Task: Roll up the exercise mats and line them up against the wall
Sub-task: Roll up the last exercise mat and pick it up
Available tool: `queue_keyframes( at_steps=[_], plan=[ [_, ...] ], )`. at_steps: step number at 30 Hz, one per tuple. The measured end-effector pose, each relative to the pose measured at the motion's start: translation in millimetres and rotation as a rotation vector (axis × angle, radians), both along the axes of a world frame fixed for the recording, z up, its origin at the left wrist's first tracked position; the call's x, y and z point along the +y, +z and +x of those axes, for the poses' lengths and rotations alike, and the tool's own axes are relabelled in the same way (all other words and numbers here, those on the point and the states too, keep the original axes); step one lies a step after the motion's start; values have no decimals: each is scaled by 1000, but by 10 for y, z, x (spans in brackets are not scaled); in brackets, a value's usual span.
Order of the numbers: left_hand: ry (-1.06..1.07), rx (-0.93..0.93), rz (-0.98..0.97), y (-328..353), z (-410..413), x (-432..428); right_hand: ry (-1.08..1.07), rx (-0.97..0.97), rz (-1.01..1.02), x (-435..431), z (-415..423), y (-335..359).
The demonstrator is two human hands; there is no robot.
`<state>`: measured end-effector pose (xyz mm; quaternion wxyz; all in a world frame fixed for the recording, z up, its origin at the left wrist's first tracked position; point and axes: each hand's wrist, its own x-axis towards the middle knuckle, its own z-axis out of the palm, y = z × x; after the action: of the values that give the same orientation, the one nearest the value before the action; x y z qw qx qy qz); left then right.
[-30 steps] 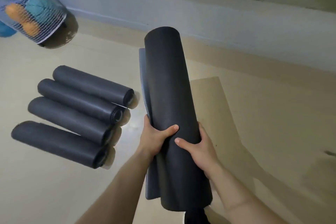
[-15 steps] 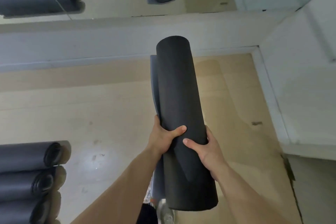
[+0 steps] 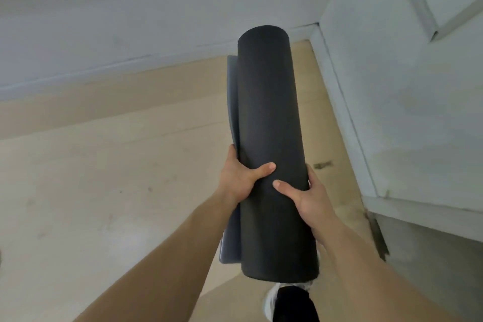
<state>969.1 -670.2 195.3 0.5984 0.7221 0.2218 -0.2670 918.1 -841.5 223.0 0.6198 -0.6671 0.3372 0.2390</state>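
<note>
Swinging view: the row of rolled mats and the mesh basket of balls that filled the left of the frame a second ago are now out of sight; half a second ago only the mats' ends showed at lower left.
Corner: the meeting of the back wall (image 3: 130, 21) and the side wall (image 3: 418, 112) now sits at upper centre-right, larger than before.
Meaning for the task: the person seems to be carrying this roll away from the earlier row toward the corner; it is rolled but not yet set down, so the lining-up step is still open.
Rolled mat (image 3: 271, 154): at centre frame, held up off the floor (image 3: 104, 191), its far end pointing to the upper centre and its near end at lower centre, above a shoe (image 3: 269, 300).
Look of the mat: a matte, charcoal, smooth and fairly tight cylinder; a paler grey-blue flap (image 3: 232, 102) stands out along its left side, so the outer edge looks loose.
Left hand (image 3: 240, 178): grips the roll from the left, thumb laid across the front, fingers hidden behind; same hold as before.
Right hand (image 3: 311, 198): grips from the right slightly lower, thumb on the front just below the other thumb, unchanged.
</note>
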Motion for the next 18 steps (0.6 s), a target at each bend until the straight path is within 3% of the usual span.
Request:
queue_keyframes(
  at_steps=[8, 18],
  plan=[
    [48, 0, -4, -892, 488, -1272, 84, -6, -78, -1270, 606, -804],
    [-59, 103, 3, -2236, 854, -1846, 138, 25, -280, -1779, 969, -2038]
  ],
)
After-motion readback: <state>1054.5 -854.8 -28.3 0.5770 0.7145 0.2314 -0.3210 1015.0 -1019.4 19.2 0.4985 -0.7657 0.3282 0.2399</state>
